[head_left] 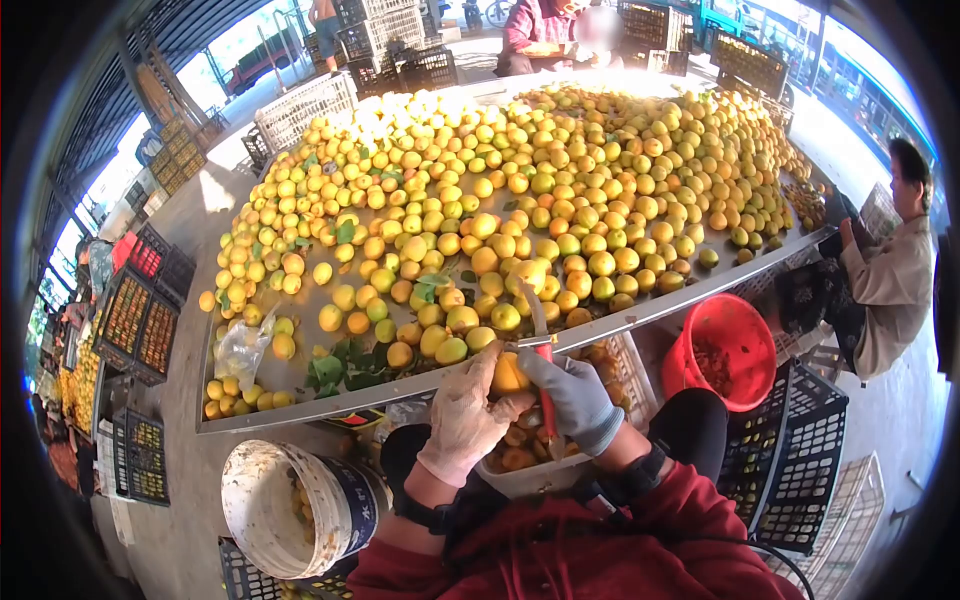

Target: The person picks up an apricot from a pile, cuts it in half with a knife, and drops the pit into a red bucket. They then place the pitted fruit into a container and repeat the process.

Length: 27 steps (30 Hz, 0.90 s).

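My left hand (468,415), in a pale, stained glove, is closed around one side of an orange-yellow fruit (511,373). My right hand (572,400), in a grey glove, holds red-handled pruning shears (546,375) beside the same fruit, its thumb near the fruit. The metal blade points up toward the table. Both hands are just off the near edge of a metal table (410,386) heaped with yellow and orange fruit (500,200). Below them is a container (535,480) with more fruit inside.
A white bucket (285,505) stands at lower left, a red bucket (722,350) at right. Black crates (790,450) are beside my right leg. One person (895,270) sits at the right; another (535,35) is across the table. Green leaves (345,368) and a plastic bag (243,350) lie on the tabletop.
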Each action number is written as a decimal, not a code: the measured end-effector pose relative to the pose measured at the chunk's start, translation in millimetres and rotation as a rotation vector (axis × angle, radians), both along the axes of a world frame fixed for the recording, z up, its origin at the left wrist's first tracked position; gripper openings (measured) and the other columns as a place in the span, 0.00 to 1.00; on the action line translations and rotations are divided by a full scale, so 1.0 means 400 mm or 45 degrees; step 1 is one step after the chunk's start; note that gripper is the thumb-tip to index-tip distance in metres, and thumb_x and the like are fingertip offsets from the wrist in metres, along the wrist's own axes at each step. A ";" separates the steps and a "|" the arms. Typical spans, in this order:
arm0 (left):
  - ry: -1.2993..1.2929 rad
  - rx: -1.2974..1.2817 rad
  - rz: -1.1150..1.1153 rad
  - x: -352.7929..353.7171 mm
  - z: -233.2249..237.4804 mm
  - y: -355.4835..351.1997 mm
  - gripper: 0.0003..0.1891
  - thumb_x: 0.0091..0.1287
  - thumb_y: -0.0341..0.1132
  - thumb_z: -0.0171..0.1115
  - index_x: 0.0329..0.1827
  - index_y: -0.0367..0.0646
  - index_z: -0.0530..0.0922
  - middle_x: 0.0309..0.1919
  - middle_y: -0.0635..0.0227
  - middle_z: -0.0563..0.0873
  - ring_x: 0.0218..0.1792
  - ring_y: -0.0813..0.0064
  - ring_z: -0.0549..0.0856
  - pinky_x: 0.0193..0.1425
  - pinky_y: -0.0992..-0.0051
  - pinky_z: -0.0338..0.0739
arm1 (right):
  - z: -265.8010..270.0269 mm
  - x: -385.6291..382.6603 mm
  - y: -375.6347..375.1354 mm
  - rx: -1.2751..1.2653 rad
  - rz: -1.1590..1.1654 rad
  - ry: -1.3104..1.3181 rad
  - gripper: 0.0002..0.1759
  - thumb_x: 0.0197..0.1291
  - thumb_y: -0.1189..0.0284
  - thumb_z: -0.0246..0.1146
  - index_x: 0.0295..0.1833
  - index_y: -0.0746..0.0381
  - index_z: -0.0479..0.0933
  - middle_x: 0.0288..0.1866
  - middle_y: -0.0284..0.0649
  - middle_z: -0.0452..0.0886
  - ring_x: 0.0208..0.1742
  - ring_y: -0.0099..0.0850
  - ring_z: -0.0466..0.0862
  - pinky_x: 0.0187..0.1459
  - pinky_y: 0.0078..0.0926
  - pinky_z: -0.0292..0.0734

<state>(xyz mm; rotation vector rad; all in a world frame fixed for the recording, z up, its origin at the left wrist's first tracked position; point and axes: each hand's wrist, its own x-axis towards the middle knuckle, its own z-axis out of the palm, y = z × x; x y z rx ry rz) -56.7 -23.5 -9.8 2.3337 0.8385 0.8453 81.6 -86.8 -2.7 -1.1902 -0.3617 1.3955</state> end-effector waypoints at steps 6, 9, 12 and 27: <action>-0.083 -0.108 -0.008 0.008 0.005 -0.012 0.33 0.49 0.33 0.70 0.60 0.32 0.68 0.45 0.51 0.81 0.45 0.57 0.81 0.49 0.68 0.75 | -0.019 0.009 -0.007 0.039 0.028 0.002 0.20 0.58 0.60 0.65 0.46 0.66 0.77 0.35 0.34 0.82 0.27 0.19 0.80 0.26 0.16 0.77; -0.151 -0.074 -0.093 0.011 -0.025 -0.011 0.32 0.50 0.32 0.68 0.59 0.32 0.68 0.40 0.53 0.82 0.39 0.58 0.83 0.42 0.70 0.78 | -0.075 -0.003 0.011 0.465 0.032 -0.141 0.19 0.57 0.64 0.66 0.48 0.67 0.76 0.37 0.32 0.81 0.32 0.17 0.79 0.32 0.13 0.76; -0.151 -0.058 -0.146 0.005 -0.012 -0.014 0.30 0.49 0.29 0.62 0.58 0.30 0.68 0.31 0.55 0.81 0.31 0.59 0.83 0.37 0.71 0.77 | 0.006 -0.011 -0.008 0.196 0.166 -0.187 0.17 0.57 0.68 0.67 0.48 0.66 0.75 0.35 0.27 0.78 0.32 0.13 0.74 0.31 0.13 0.71; 0.021 0.169 0.025 0.022 0.025 -0.053 0.28 0.46 0.27 0.58 0.55 0.31 0.70 0.38 0.53 0.80 0.36 0.55 0.82 0.40 0.67 0.78 | -0.044 -0.010 -0.017 0.367 0.105 -0.248 0.13 0.61 0.69 0.63 0.45 0.67 0.76 0.32 0.25 0.76 0.33 0.14 0.73 0.35 0.14 0.71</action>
